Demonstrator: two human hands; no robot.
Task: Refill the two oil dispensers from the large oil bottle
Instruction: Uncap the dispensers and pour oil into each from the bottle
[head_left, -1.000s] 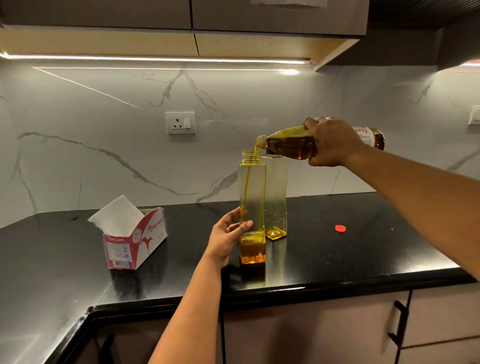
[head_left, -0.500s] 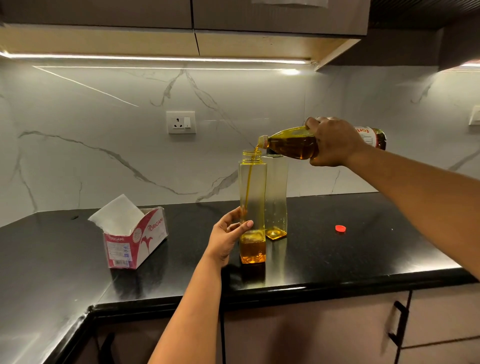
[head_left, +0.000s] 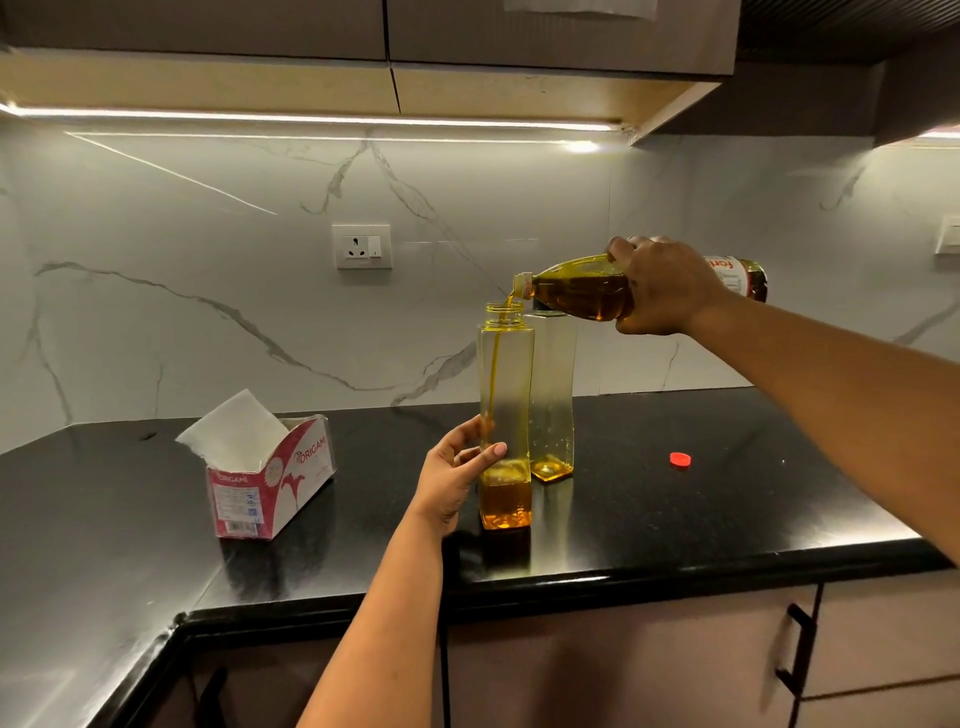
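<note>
On the desk (head_left: 675, 519), bare black surface lies between the tissue box (head_left: 270, 480) and the two dispensers, and again to their right, broken only by a small red cap (head_left: 680, 459). The near dispenser (head_left: 505, 395) and far dispenser (head_left: 551, 389) stand touching. The tilted oil bottle (head_left: 576, 293) spans above both mouths, blocking access from overhead.

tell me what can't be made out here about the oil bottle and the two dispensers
All in the head view:
- Large oil bottle: the label is mostly covered by the right hand.
- Rear dispenser: its top is hidden behind the bottle, so cap on or off is unclear.
- Front dispenser: the left hand covers part of its lower side.
</note>
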